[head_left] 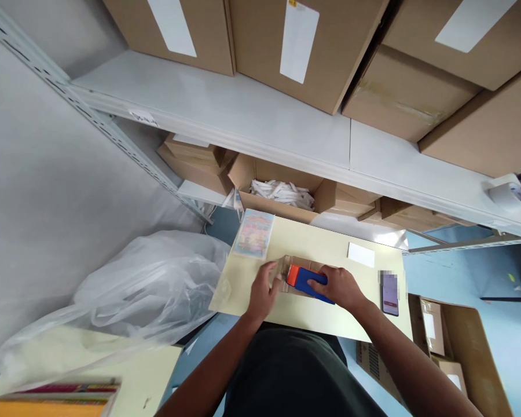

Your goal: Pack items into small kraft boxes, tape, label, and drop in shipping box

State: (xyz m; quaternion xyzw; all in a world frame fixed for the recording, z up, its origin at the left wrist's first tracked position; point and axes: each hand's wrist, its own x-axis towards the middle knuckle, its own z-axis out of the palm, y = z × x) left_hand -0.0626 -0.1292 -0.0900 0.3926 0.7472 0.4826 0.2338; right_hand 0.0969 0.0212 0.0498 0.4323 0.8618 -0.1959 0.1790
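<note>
Right hand [342, 285] grips flat blue-and-orange block [306, 282] over brown cardboard [303, 262], near front edge of pale-yellow tabletop [316, 240]; left hand [263, 292] open. Uneven push could skew cardboard.

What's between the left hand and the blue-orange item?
In the head view, one end of the brown cardboard shows between left hand and blue-orange item.

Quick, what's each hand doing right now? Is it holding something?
Left hand: open, fingers loosely curled beside the cardboard; can't tell if they touch it.
Right hand: closed on the blue-and-orange object.
</note>
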